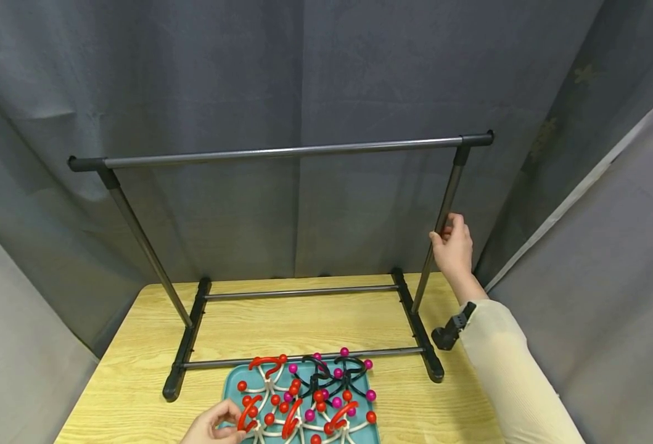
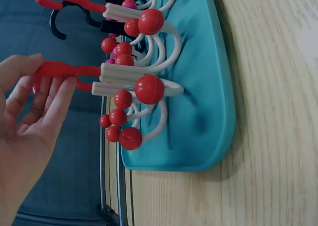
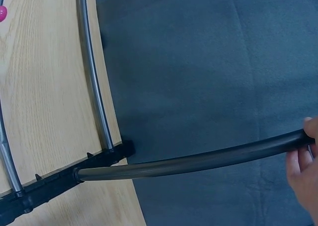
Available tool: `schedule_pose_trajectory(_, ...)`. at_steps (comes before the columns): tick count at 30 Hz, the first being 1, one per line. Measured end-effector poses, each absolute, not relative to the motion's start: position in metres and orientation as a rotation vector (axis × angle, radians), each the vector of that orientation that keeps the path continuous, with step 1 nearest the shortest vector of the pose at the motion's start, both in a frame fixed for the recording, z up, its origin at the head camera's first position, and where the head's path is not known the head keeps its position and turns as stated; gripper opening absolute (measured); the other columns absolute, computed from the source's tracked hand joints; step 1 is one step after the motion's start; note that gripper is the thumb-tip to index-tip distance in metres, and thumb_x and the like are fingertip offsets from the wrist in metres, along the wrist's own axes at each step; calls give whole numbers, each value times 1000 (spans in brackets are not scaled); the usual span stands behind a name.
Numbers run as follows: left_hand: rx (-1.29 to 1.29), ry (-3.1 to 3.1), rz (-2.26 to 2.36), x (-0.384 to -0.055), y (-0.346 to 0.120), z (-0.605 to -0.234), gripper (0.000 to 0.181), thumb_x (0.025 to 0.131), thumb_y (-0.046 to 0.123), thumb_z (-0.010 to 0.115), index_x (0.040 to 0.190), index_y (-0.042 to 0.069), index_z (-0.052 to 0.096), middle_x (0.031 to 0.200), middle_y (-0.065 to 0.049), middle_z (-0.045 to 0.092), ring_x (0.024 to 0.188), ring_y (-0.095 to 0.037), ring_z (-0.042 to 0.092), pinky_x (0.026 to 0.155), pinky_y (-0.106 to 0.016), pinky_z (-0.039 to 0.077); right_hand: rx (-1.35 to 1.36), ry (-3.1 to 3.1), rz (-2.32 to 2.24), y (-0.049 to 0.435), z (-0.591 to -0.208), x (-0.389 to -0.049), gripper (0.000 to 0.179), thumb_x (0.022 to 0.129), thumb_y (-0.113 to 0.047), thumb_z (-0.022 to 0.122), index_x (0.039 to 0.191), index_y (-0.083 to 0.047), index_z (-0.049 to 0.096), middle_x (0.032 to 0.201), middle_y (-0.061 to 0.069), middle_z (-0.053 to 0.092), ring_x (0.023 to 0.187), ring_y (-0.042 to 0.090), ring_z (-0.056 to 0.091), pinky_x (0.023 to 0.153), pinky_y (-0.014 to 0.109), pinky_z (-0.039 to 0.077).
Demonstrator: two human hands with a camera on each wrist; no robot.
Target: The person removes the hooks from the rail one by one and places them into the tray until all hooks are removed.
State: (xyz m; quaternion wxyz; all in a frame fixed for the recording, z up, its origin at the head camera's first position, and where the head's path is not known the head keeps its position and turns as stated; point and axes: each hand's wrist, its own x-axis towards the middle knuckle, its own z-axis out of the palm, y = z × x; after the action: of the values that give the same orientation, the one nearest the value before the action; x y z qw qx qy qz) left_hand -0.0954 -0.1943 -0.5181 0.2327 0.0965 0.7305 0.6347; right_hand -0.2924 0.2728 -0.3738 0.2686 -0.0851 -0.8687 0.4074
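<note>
My left hand (image 1: 215, 424) is at the teal tray's near left corner. Its thumb and fingers pinch the red hook (image 2: 62, 69) of a claw hanger with curved white arms tipped by red balls (image 2: 149, 89). That hanger stands in the tray (image 2: 208, 87) among several similar ones. My right hand (image 1: 455, 250) holds the right upright post (image 1: 447, 206) of a metal garment rack at about mid-height, thumb on the near side. In the right wrist view, the fingers (image 3: 304, 159) curl around this dark post (image 3: 198, 164).
The rack's bare top bar (image 1: 282, 152) runs between two posts above a wooden table (image 1: 304, 320). Black feet (image 1: 184, 351) and two low crossbars support it. Black claw hangers with magenta balls (image 1: 367, 364) lie at the tray's far right. Grey curtains (image 1: 248, 74) surround the table.
</note>
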Motion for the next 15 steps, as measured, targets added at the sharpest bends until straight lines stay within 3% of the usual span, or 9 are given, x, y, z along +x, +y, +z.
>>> schedule_pose_trajectory(6, 251, 1926, 1759, -97, -197, -518, 39, 78, 10, 67, 94, -15, 43, 92, -7, 55, 90, -24, 62, 69, -23, 50, -227, -2313, 1135, 273, -374, -294, 47, 89, -10, 55, 131, -5, 34, 115, 23, 45, 104, 35, 53, 88, 44, 44)
schedule_pose_trajectory(15, 329, 2057, 1667, -104, -201, -502, 31, 88, 17, 57, 105, -8, 48, 96, -7, 55, 87, -8, 56, 75, -23, 48, -182, -2271, 1267, 281, -379, -279, 40, 92, -9, 47, 132, -3, 41, 124, 17, 50, 115, 27, 50, 95, 37, 42)
